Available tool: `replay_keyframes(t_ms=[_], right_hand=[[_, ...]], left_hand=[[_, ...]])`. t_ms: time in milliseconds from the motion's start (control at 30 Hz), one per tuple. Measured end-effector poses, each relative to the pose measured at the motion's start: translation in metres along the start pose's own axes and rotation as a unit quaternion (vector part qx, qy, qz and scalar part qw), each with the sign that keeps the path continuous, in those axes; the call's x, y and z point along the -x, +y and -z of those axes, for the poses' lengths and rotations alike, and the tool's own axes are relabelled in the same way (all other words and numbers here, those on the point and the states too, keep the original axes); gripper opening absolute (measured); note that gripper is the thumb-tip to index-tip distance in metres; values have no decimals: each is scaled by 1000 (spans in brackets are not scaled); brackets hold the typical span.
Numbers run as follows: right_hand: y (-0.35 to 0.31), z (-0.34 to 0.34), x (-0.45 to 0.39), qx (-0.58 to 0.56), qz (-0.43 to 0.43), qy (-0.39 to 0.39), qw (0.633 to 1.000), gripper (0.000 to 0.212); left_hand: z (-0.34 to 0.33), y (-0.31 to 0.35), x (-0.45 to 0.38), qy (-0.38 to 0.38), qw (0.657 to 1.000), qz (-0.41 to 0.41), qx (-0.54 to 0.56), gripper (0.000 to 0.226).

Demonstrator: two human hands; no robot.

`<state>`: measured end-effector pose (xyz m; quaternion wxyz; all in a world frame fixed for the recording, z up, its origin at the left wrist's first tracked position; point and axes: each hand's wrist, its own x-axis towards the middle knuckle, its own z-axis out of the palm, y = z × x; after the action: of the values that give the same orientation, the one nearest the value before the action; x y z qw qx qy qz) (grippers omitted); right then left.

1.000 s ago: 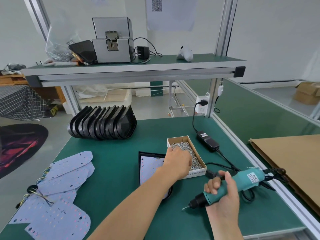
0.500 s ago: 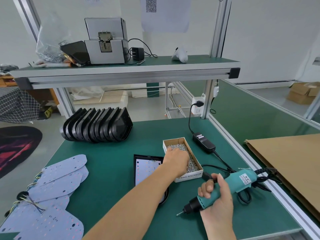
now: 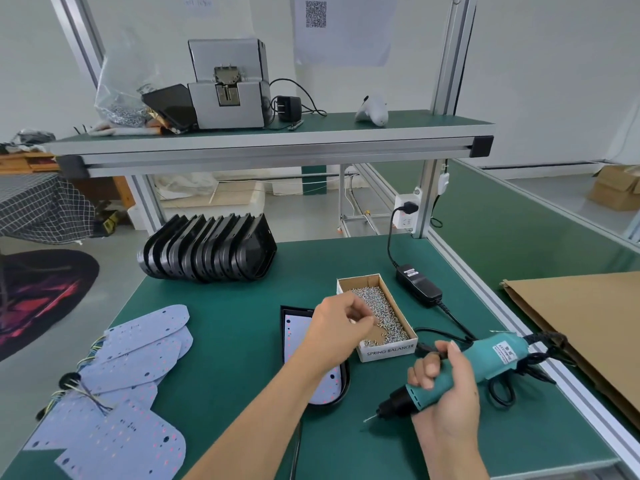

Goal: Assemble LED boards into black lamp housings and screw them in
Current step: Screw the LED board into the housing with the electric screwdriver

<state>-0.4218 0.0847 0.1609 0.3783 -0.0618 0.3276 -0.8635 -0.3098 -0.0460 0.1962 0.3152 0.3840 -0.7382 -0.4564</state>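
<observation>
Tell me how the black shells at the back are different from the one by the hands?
The row of black shells stands on edge, packed together; the single black shell lies flat. The row looks empty, while the single one holds a pale dotted board. The left arm crosses over the single one; nothing touches the row. Both are black with a rounded end.

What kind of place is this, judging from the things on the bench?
Most likely a small lamp-assembly workstation in a workshop or factory. A row of black lamp housings stands on the green bench, loose LED boards lie beside it, and the right hand holds an electric screwdriver near a box of screws.
</observation>
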Motion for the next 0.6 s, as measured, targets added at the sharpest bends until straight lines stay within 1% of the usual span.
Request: replay_keyframes(t_ms=[67,133,233,300,400,500,600], right_hand=[[-4,-12,3,-20,3,-13,1000,21],[-10,-26,6,-48,1,-36,998,24],[-18,-46,14,-97,4,-81,992,23],[-22,-60,18,-122,10,-101,987,23],[-26,-79,23,-143,20,-114,983,22],[-25,-92,27,-156,27,-120,980,22],[-20,-100,30,-145,31,-116,982,23]], left_hand=[[12,-3,19,-2,998,8,69,10],[25,-6,37,2,994,3,108,14],[41,-8,64,4,987,12,160,5],[49,-9,80,-1,982,12,188,12],[57,-12,98,-7,976,13,216,21],[60,-11,108,-11,978,0,210,27],[62,-7,113,-6,978,-10,209,32]])
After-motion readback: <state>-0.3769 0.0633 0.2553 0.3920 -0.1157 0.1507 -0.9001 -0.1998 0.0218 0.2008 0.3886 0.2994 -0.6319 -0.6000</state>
